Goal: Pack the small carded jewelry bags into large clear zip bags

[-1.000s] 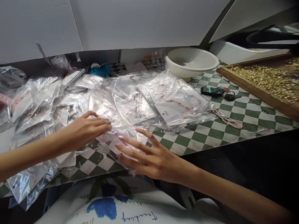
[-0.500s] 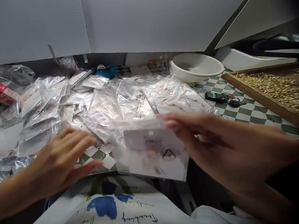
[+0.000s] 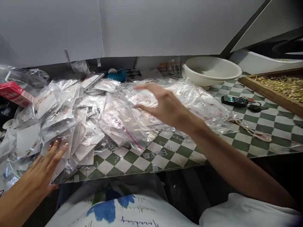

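Note:
My left hand (image 3: 47, 164) lies with fingers stretched out on a heap of carded jewellery in clear plastic bags (image 3: 60, 118) at the left of the table. Above the middle pile of clear bags with white printed cards (image 3: 142, 116), my right hand (image 3: 162, 104) is raised, thumb and fingers apart, with nothing between them. A clear zip bag with a pink seal line (image 3: 123, 126) lies just left of it. Whether the right fingertips touch the bags beneath I cannot tell.
A white bowl (image 3: 211, 71) stands at the back right, beside a wooden tray (image 3: 272, 93) of gold-coloured pieces. Keys with a black fob (image 3: 236, 101) and a beaded strand (image 3: 253, 130) lie on the checked tabletop (image 3: 184, 154). A pink drink carton (image 3: 16, 94) and blue tape dispenser (image 3: 117, 75) stand behind.
The bagged card that my right hand held is out of it, and that hand has moved back and left over the pile. My left hand has moved left and down onto the heap.

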A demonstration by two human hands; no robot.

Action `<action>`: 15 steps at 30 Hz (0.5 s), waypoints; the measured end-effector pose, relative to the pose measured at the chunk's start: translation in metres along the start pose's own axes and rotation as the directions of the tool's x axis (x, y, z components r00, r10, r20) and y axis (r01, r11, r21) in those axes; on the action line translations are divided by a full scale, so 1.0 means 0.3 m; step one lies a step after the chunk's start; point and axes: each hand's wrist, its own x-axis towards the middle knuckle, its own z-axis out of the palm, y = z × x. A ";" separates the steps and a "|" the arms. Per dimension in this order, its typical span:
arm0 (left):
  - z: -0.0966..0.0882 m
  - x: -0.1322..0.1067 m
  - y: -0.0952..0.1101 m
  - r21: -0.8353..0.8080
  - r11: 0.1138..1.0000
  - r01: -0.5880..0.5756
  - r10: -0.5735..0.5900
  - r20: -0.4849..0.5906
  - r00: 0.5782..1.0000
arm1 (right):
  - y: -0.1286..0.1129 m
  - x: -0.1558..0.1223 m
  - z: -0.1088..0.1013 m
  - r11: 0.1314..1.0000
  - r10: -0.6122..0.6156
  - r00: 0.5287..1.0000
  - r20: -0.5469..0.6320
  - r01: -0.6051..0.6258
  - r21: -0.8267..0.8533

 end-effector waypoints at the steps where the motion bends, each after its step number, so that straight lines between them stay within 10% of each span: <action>1: 0.014 0.011 -0.009 -0.033 0.999 0.008 -0.007 0.004 1.000 | -0.026 0.003 0.027 0.995 -0.091 0.988 0.127 0.087 0.043; 5: 0.043 0.061 -0.068 -0.082 0.992 -0.093 0.090 -0.032 0.995 | -0.070 0.033 0.130 0.979 -0.196 0.938 0.287 0.201 0.012; 15: 0.018 0.267 0.005 -0.022 0.991 -0.129 0.124 -0.164 0.979 | -0.014 0.058 0.138 0.985 -0.156 0.980 -0.124 0.164 0.052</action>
